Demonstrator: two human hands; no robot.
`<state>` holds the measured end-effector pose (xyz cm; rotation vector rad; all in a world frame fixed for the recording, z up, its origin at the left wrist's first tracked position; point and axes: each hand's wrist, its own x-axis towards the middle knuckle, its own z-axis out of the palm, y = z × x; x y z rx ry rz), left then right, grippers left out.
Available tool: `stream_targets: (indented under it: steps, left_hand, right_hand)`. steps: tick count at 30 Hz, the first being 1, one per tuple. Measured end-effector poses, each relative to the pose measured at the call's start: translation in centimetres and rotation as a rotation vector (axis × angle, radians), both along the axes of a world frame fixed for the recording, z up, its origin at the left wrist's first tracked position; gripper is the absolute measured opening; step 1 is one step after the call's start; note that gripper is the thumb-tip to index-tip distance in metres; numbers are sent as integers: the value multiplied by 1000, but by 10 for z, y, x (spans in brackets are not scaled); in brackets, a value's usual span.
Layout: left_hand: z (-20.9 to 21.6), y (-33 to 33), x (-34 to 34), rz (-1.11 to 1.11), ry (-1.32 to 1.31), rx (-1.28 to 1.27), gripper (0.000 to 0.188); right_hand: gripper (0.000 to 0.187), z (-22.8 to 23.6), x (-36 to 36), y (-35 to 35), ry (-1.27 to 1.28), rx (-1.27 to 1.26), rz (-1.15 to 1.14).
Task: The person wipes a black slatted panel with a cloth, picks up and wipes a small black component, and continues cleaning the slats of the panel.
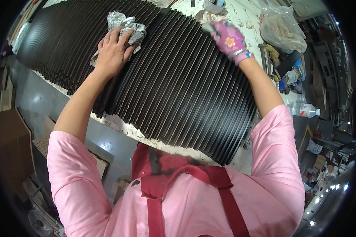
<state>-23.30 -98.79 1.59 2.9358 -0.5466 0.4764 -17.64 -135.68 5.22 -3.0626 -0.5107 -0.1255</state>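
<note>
Long black grooved strips (174, 79) lie side by side across the white work table, several with pale brown lines along their edges. My bare left hand (112, 49) is closed over a crumpled grey-white cloth (136, 31), pressing it on the strips at the upper left. Toward their far right end is my right hand (227, 37), in a pink flowered glove with its fingers curled. Something whitish shows at those fingertips, blurred, and I cannot make out what it is.
A clear plastic bag (283, 29) sits at the far right edge, above assorted tools. A clear bottle (304, 110) lies below them. At the top is a roll of tape (214, 5). Cardboard (12, 146) stands on the left beyond the grey floor (47, 91).
</note>
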Motion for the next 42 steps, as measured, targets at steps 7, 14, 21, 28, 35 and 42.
stream_targets:
  steps: [7,14,21,28,35,42]
  left_hand:
    - [-6,5,-4,-6,-24,-7,52]
    - [-9,4,0,-9,-80,46,51]
    - [10,-4,-9,6,44,-58,50]
    - [0,1,-10,-19,-5,-65,51]
    - [5,-1,-9,-44,-56,-63,49]
    - [-22,12,6,-28,-137,-8,46]
  right_hand:
    - [34,10,-88,30,300,336,665]
    - [26,-23,-113,60,112,597,444]
    - [31,17,-158,92,210,285,740]
    - [9,5,-227,132,-5,373,813]
    - [43,-9,-215,135,161,509,474]
    - [31,15,-282,122,371,487,596]
